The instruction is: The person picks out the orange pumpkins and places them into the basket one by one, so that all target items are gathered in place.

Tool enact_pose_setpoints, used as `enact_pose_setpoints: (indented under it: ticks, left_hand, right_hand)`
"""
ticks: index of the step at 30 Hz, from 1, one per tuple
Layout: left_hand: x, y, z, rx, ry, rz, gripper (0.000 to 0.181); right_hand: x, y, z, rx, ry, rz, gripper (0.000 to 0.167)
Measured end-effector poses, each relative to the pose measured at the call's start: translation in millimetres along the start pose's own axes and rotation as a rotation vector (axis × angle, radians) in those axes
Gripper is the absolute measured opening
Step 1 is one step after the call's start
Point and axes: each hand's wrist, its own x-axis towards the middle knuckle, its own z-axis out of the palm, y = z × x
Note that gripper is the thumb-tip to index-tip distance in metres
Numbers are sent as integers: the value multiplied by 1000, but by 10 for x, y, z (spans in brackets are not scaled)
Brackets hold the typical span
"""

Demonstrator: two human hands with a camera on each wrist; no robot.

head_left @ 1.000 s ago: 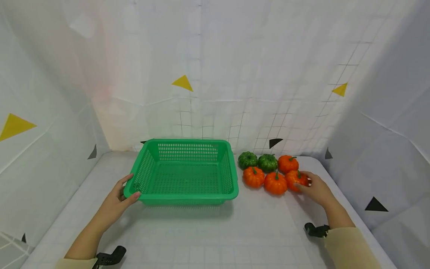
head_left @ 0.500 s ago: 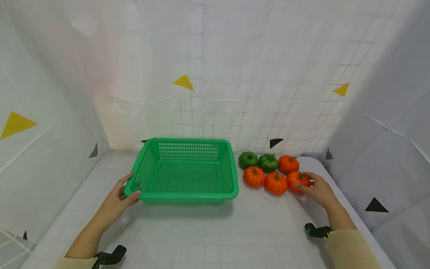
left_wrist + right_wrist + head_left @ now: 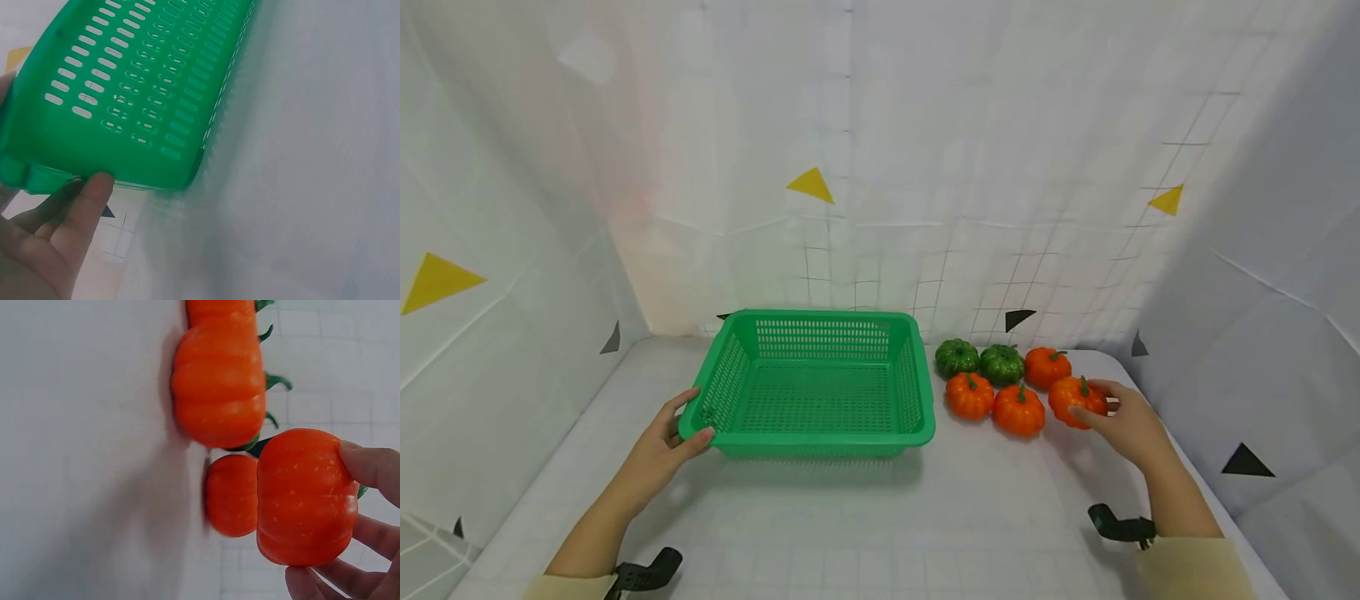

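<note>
The left hand (image 3: 655, 454) grips the near left corner of a green slotted basket (image 3: 820, 438), thumb and fingers round its rim; the left wrist view shows the thumb against the basket's end (image 3: 112, 150). At the right, the right hand (image 3: 1123, 421) holds an orange pumpkin (image 3: 1075, 402) between thumb and fingers. In the right wrist view this pumpkin (image 3: 306, 497) hangs off the table, nearer the camera than the others. Beside it lie orange pumpkins (image 3: 1018, 411) (image 3: 969, 396) (image 3: 1047, 367) and two green ones (image 3: 957, 357) (image 3: 1002, 365).
The basket stands on a white table (image 3: 820, 525) with nothing visible inside it. White sheets with yellow and black triangles rise behind (image 3: 880, 150) and at both sides. The loose pumpkins lie close together between the basket's right side and the right hand.
The right hand has moved a little to the right and up with the orange pumpkin, leaving a gap to its neighbours. The left hand and basket look unchanged.
</note>
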Motion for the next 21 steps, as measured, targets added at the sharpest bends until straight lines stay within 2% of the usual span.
enact_pose_setpoints:
  ticks: [4, 10, 17, 21]
  left_hand:
    - [-14, -4, -13, -31, -15, 8, 78]
    - [-39, -14, -32, -106, -53, 24, 78]
    - [-18, -10, -44, -121, -56, 23, 78]
    - [-7, -23, -42, -151, -62, 29, 78]
  right_hand:
    - [-65, -130, -24, 14, -4, -7, 93]
    - [-122, -363, -31, 24, -16, -63, 89]
    - [-186, -658, -14, 52, -52, -90, 89]
    - [-207, -833, 13, 75, -57, -137, 86]
